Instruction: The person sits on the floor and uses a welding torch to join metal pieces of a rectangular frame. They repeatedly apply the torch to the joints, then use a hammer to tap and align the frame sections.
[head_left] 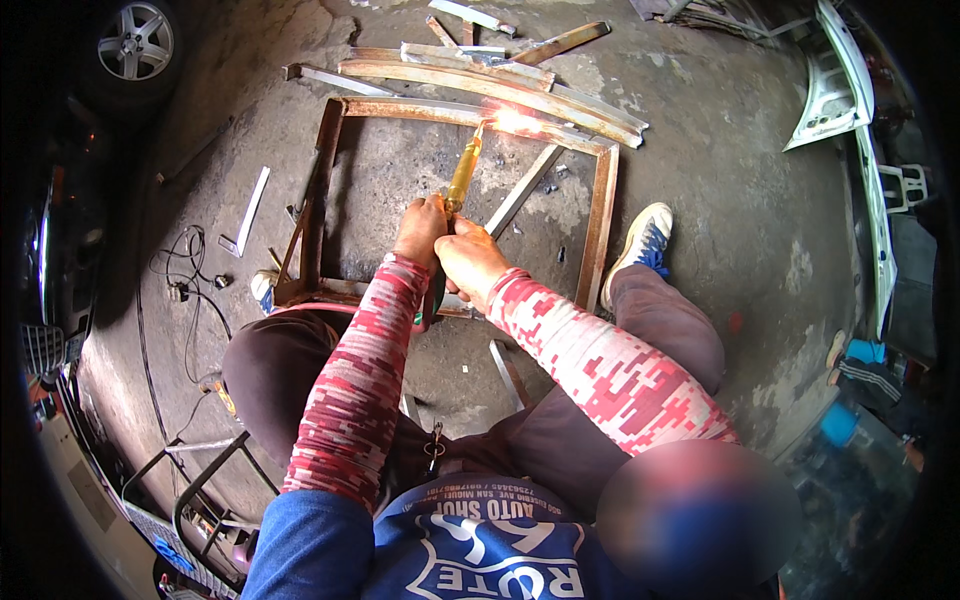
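Both hands are closed one beside the other round a brass-coloured gas torch [463, 177], held out in front of me. My left hand [421, 229] wraps the handle, and my right hand [470, 256] grips it just to the right. The torch's tip is at the far bar of a rusty rectangular metal frame [410, 109], where a bright orange-pink glow [516, 120] hides the surface. Below my hands, part of a red and green hose [432, 304] shows. The frame lies on the floor between my feet, its near side partly covered by my arms.
Beyond the frame lie several metal bars [440, 74]. A loose angled strip [252, 211] and black cables [190, 265] are on the floor at left. A car wheel [134, 42] stands far left, a white panel [832, 100] far right. Another person's leg [872, 380] shows at right.
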